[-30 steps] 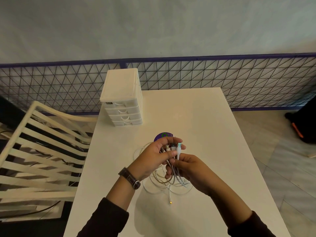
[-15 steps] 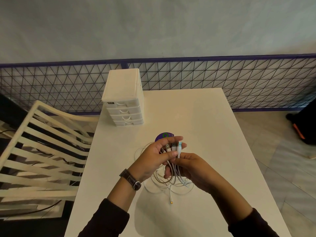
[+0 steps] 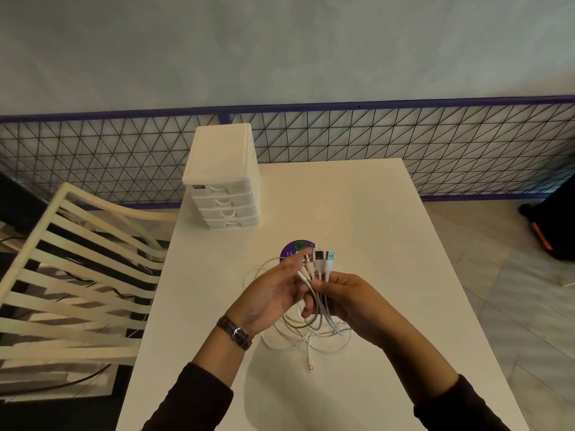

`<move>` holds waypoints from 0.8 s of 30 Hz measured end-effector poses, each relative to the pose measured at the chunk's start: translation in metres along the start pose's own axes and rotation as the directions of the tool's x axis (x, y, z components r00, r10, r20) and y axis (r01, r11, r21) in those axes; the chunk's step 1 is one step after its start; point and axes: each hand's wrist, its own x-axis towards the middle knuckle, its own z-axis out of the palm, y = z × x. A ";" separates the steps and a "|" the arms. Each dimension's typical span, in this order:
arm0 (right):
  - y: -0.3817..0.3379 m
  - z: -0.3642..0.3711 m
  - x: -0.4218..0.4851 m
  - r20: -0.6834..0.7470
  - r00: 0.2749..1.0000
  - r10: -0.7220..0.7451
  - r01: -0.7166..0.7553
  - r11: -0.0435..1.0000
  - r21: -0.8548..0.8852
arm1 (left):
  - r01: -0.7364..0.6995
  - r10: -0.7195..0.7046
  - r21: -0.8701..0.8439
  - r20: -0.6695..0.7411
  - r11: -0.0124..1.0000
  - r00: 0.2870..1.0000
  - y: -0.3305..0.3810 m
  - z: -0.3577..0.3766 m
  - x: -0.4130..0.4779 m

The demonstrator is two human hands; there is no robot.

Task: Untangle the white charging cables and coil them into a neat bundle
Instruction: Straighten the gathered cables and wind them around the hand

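While the right hand (image 3: 351,301) pinches the white charging cables (image 3: 323,312) just below their USB plugs (image 3: 320,258), the left hand (image 3: 270,295) rests alongside, fingers straight.

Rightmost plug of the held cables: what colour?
The rightmost plug is turquoise; the head view shows it best.

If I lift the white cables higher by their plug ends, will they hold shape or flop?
Likely floppy: below the right hand, which pinches them, the white cables sag into loose loops on the table. Probably light, since the strands look thin. The free end with the gold tip would likely dangle and swing.
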 end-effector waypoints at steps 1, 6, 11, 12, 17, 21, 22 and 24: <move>0.000 -0.001 0.000 0.011 1.000 0.002 -0.002 1.000 0.000 | 0.016 -0.017 0.037 0.007 0.999 1.000 -0.004 0.000 -0.001; 0.002 0.001 0.002 0.083 0.997 0.009 0.000 0.993 -0.114 | 0.072 -0.065 0.250 -0.038 0.965 0.997 -0.013 0.018 -0.004; 0.001 0.001 0.004 0.127 0.992 0.019 0.011 0.971 -0.237 | 0.076 -0.069 0.402 -0.033 0.913 0.997 -0.011 0.018 -0.006; 0.000 0.001 0.004 0.144 0.989 0.029 0.008 0.968 -0.251 | 0.068 -0.063 0.428 -0.027 0.901 0.998 -0.009 0.019 -0.007; -0.006 0.000 0.004 0.161 0.986 0.053 -0.011 0.967 -0.254 | 0.040 -0.036 0.438 -0.018 0.898 0.999 -0.007 0.021 -0.007; -0.019 -0.006 0.006 0.189 0.980 0.069 -0.012 0.957 -0.288 | 0.066 -0.063 0.256 -0.018 0.965 0.998 -0.005 0.022 -0.001; -0.024 -0.008 0.006 0.214 0.973 0.085 -0.023 0.960 -0.277 | 0.072 -0.073 0.212 -0.004 0.975 0.997 -0.003 0.023 0.001; -0.031 -0.011 0.006 0.280 0.953 0.113 -0.047 0.971 -0.235 | 0.087 -0.093 0.171 0.029 0.981 0.995 0.003 0.023 0.004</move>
